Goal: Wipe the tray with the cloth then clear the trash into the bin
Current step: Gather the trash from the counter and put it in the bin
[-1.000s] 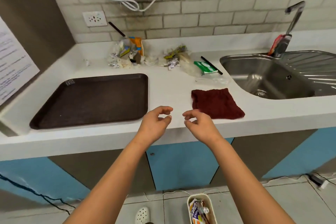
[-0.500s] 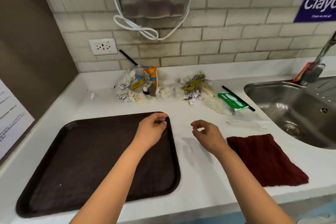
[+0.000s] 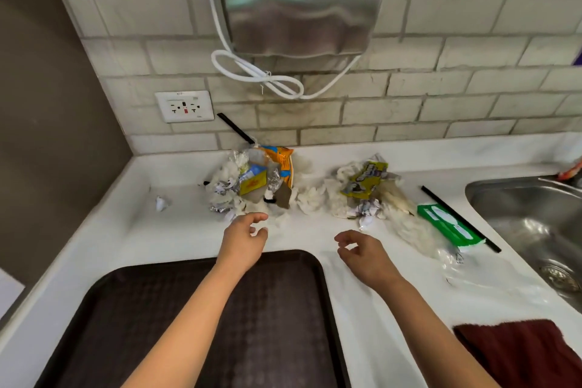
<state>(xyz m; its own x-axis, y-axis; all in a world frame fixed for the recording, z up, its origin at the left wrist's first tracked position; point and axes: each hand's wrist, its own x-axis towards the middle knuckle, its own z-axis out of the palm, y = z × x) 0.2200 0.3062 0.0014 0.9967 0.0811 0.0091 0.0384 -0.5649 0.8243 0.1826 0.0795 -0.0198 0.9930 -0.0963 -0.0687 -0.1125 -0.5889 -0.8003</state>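
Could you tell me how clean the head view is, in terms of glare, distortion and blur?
In the head view, wavy glare bands streak the steel dryer; wide-angle distortion bows the tiled wall and counter edge; the picture is slightly soft overall, yet both the left hand and right hand stay readable; lighting is even, shadows faint.

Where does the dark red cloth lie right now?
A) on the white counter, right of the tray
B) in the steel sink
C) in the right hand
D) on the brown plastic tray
A: the dark red cloth lies flat on the white counter, right of the brown plastic tray, untouched by either hand.
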